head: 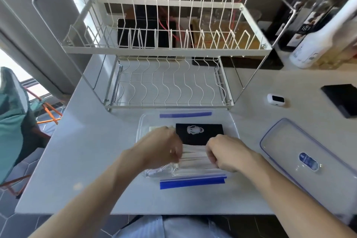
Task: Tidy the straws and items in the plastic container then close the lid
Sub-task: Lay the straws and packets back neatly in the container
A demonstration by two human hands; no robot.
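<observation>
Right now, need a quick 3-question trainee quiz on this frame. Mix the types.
1. True or false: the lid is on the container.
2. What do the left hand and right hand hold between them?
A. a bundle of white straws
B. the black card
C. the blue tape
3. Fill in: directly beyond the container stands an empty white dish ____.

Key:
1. False; it lies on the table, to the container's right.
2. A
3. rack
</observation>
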